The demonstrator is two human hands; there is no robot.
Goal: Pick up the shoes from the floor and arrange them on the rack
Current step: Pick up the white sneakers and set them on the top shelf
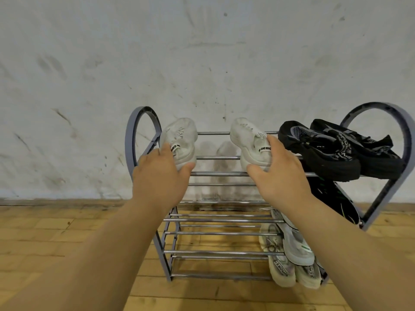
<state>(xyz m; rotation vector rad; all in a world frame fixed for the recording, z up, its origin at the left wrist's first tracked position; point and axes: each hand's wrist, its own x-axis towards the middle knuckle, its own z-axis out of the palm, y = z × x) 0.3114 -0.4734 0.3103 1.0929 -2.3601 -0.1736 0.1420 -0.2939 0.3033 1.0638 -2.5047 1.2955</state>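
Two white sneakers lie toe-to-the-wall on the top tier of the metal shoe rack [220,173]. My left hand [160,176] grips the heel of the left white sneaker [180,140] near the rack's left end. My right hand [280,173] grips the heel of the right white sneaker [249,140] at mid-tier. A gap of bare bars separates the two shoes. A pair of black sneakers [336,151] fills the top tier's right side, just beside my right hand.
Lower tiers on the right hold a dark shoe with green marks [332,198], a white shoe [296,243] and pale patterned shoes [283,270]. The rack has heart-shaped grey side frames [134,135] and stands against a scuffed white wall on a wooden floor [56,239].
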